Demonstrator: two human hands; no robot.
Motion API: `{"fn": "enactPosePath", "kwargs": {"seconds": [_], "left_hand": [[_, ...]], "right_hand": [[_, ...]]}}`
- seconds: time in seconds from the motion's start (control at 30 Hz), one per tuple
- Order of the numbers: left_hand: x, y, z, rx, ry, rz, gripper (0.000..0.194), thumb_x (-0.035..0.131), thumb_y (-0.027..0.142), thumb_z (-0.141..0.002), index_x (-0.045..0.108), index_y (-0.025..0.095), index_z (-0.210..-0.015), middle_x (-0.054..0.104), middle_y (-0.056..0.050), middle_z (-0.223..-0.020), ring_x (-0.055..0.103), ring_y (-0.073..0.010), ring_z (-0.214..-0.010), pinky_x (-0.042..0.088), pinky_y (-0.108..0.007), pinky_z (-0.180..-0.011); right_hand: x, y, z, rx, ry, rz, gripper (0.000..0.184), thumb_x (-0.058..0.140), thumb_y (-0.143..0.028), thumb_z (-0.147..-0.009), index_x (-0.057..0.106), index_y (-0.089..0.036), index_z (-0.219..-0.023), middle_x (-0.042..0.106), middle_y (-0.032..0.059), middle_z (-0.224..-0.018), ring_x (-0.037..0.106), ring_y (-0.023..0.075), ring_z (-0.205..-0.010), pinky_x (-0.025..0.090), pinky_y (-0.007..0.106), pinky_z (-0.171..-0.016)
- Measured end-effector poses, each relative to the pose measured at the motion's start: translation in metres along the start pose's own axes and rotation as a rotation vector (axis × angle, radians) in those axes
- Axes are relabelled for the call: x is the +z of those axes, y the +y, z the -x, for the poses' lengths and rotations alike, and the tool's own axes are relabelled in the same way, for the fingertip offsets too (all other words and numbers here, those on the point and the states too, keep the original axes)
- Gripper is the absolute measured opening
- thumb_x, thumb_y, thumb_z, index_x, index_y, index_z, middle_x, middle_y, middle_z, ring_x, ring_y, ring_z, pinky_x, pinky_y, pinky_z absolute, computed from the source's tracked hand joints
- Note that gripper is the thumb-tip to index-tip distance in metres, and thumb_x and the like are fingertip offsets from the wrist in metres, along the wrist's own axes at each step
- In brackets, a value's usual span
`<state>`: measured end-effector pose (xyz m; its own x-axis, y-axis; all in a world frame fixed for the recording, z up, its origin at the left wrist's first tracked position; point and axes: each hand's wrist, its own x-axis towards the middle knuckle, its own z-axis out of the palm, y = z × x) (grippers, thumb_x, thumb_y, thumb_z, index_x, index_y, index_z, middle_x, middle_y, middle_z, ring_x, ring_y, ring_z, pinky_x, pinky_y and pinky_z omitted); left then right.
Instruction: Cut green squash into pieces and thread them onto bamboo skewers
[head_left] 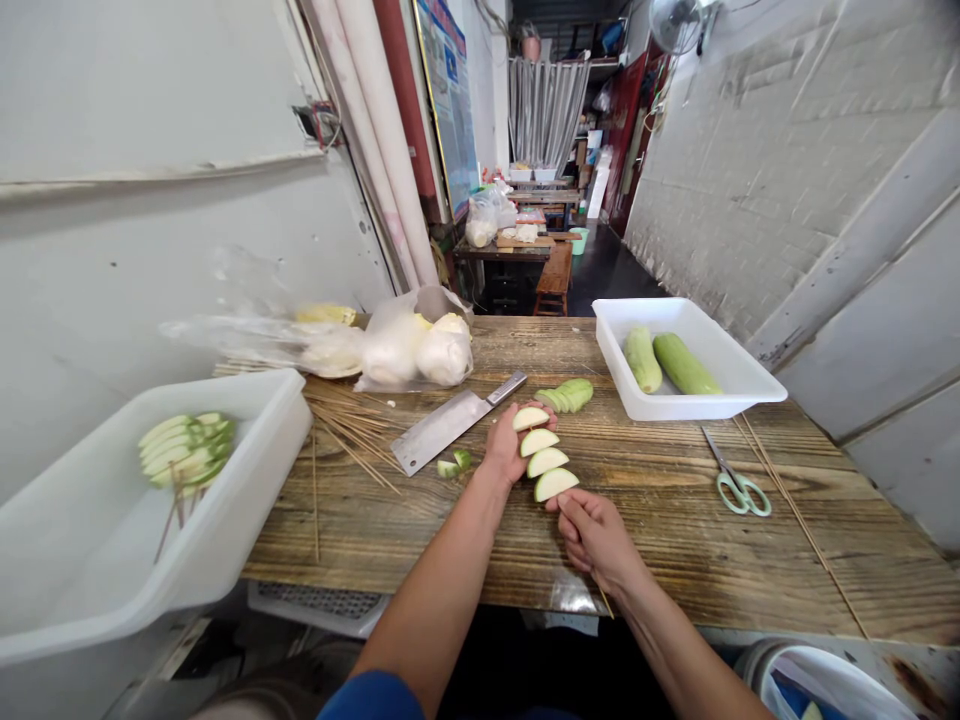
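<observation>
Several half-round zucchini slices (547,461), pale with green rims, hang spaced out in a row on one bamboo skewer (605,602). My left hand (505,446) holds the far end of the row, its fingers partly hidden behind the slices. Below the nearest slice, my right hand (595,537) is closed around the skewer, whose tail sticks out under the palm. Just beyond my left hand lies a fanned pile of cut zucchini (566,395). A cleaver (457,420) rests to the left, with small green end pieces (454,463) beside its blade.
Loose skewers (352,430) lie left on the wooden table (465,540). A white tub (262,480) holds skewered slices; another white tub (697,406) holds two whole zucchini (684,364). Scissors (739,485) lie right. Bagged white vegetables (420,350) stand at the back.
</observation>
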<state>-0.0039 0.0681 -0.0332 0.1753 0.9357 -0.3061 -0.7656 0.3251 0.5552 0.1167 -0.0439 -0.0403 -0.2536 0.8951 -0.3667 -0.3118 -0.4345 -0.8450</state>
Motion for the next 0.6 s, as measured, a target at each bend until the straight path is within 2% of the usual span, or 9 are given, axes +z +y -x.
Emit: {"fn": "enactPosePath", "kwargs": {"seconds": [0.6], "left_hand": [[0.0023, -0.0026, 0.0012, -0.011, -0.009, -0.006, 0.03, 0.035, 0.028, -0.088, 0.058, 0.011, -0.079, 0.065, -0.012, -0.074, 0.063, -0.0178, -0.064, 0.05, -0.03, -0.064]], "right_hand": [[0.0012, 0.0004, -0.0037, -0.008, 0.006, -0.013, 0.046, 0.069, -0.056, -0.061, 0.054, -0.015, -0.076, 0.037, -0.0132, -0.039, 0.018, -0.001, -0.026, 0.013, 0.013, -0.025]]}}
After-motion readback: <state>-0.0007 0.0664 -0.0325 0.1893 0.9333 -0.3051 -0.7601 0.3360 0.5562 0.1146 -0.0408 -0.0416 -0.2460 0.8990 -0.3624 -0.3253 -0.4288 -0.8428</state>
